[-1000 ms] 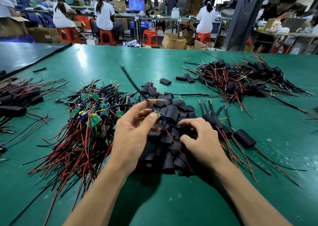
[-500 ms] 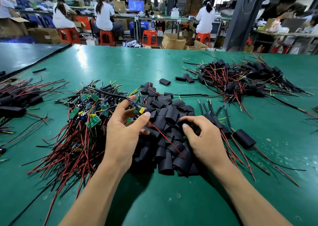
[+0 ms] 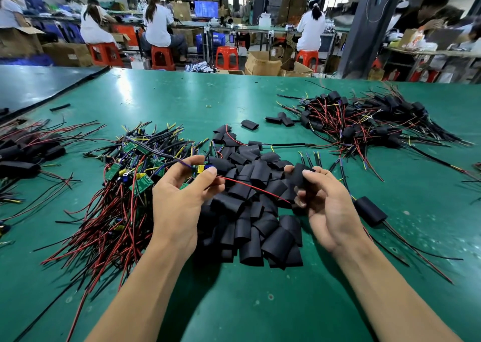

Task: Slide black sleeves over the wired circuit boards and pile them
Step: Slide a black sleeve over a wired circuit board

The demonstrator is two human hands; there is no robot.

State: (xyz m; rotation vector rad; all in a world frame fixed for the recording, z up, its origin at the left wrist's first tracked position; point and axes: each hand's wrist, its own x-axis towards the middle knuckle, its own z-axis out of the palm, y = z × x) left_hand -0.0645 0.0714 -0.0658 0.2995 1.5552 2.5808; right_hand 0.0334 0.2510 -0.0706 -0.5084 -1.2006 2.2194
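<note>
Up off the heap comes my right hand: half a second back it lay palm-down on the loose sleeves, and now it is raised and turned toward me, with one black sleeve pinched between thumb and fingertips. My left hand has hardly shifted. It keeps its thumb-and-forefinger pinch on the wired circuit board, of which I can see a yellow part and a blue one at the fingertips. The board's red wire now runs across the gap between the hands, above the heap, with its far end near my right palm (I cannot tell from here whether it touches). The hands are apart, each closed on its own piece, and the sleeve is not yet on the board.

The rest looks as it did: the tangle of bare boards lies left of the heap on the green table, the finished pile is well off to the far right, and a single sleeved board lies just beside my right hand.
</note>
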